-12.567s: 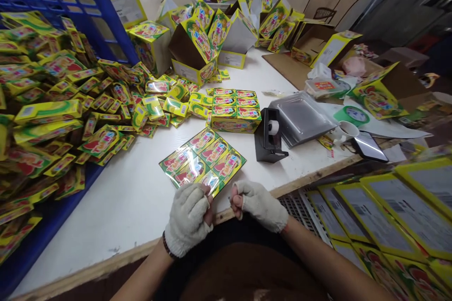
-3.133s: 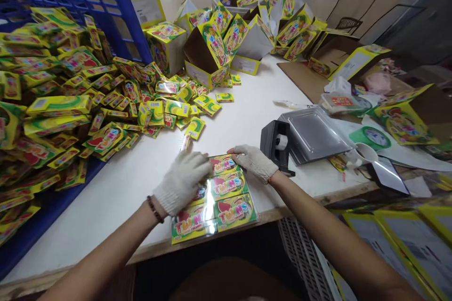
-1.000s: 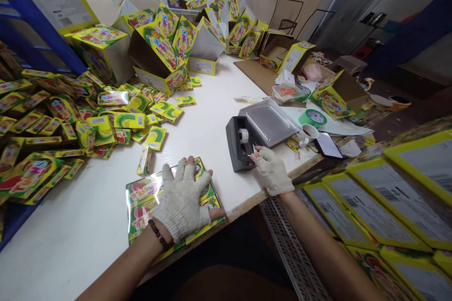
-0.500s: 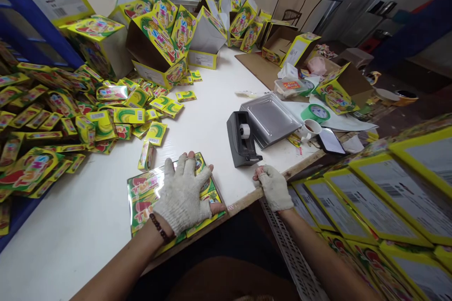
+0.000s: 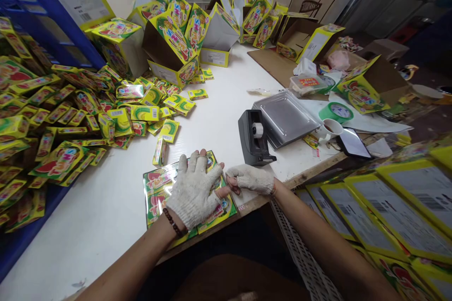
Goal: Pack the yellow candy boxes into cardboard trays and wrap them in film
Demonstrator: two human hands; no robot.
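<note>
My left hand [image 5: 196,189], in a white fingerless knit glove, lies flat with spread fingers on a flat pack of small fruit-print boxes [image 5: 154,200]. The pack rests at the table's front edge under a shiny, clear covering. Beside its right edge is my gloved right hand [image 5: 251,179], with thumb and fingers pinched together close to my left thumb. Whatever is between those fingertips is too small or hidden to make out. Just behind the right hand stands a black tape dispenser [image 5: 251,143] with a white roll [image 5: 257,130].
Many small yellow-green boxes [image 5: 77,117] spill from a blue crate [image 5: 67,23] on the left. Larger open cartons [image 5: 169,42] stand at the back. Right of the dispenser are clear plastic trays [image 5: 287,115], green tape [image 5: 336,112], a cup [image 5: 331,130] and a phone [image 5: 354,143]. Stacked cartons [image 5: 406,202] fill the right.
My right hand has moved left from the table edge below the dispenser to the pack's right side, still pinched. My left hand stays flat on the pack. The view has shifted slightly.
</note>
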